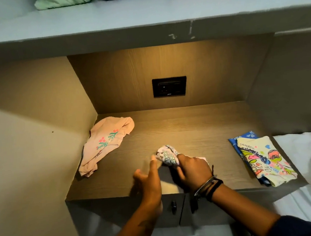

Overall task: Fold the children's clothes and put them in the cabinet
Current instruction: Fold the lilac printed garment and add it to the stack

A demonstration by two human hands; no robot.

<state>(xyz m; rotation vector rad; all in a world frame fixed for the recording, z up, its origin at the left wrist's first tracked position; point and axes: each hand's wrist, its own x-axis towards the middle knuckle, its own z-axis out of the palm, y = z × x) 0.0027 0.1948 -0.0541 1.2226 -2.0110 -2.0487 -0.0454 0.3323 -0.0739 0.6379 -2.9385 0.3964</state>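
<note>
The small printed garment [168, 157] is white with a light lilac tone and carries dark green block letters. It is crumpled into a ball, so the letters are bent and I cannot read them. It lies on the wooden top [198, 129] of the low cabinet, near the front edge and about in the middle. The right hand [194, 172] grasps it from the right side with curled fingers; dark bands [209, 185] sit on that wrist. The left hand [148, 176] is released, its fingers stretched toward the garment (it is blurred, and I cannot tell if the fingertips touch the cloth).

At the back left a pink garment [104, 142] with pink and green flowers lies unfolded. At the right edge a folded cream garment [264, 159] rests on a folded blue garment [245, 137]. On the cream one the word "COLOURFUL" can be read; the white letters on the blue one are half covered. The mark on the black socket [169, 87] is too small to read.
</note>
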